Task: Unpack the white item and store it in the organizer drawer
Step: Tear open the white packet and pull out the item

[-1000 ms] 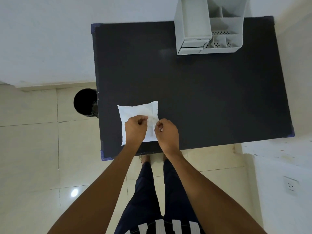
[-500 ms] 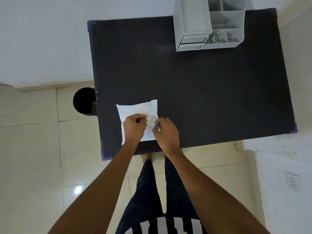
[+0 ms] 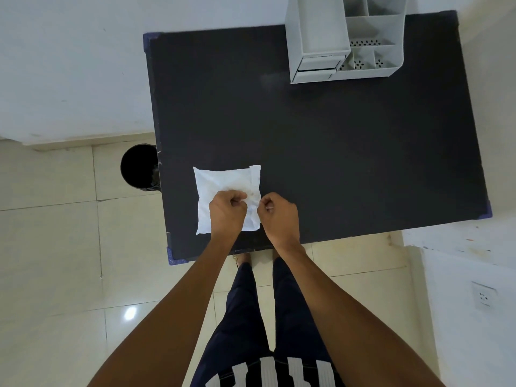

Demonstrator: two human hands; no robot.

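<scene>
A: Where is the packet [image 3: 223,185]?

B: It lies flat on the table [image 3: 335,163], in the lower left part of the dark top, close to the near edge. It is white and a little wrinkled, with a folded strip along its right side.

A: And the hands?

B: Both are on the packet's lower right part. The left hand [image 3: 226,213] has its fingers curled and pinches the wrapper near the middle. The right hand [image 3: 279,215] is also curled and pinches the wrapper at its right edge. The two pinches are near each other, with a small piece of creased wrapper between them.

A: Is the packet open?

B: That cannot be told from here; the hands cover that place.

A: Where is the organizer [image 3: 344,40]?

B: At the upper right of the frame, on the far side of the table, well apart from the packet. It is light grey, with open compartments on its right and a drawer [image 3: 318,64] at its lower left front.

A: Anything around the table?

B: A black bin [image 3: 138,166] stands on the tiled floor [image 3: 55,247], touching the table's left edge or just beside it. A wall socket [image 3: 483,297] shows at the lower right.
</scene>
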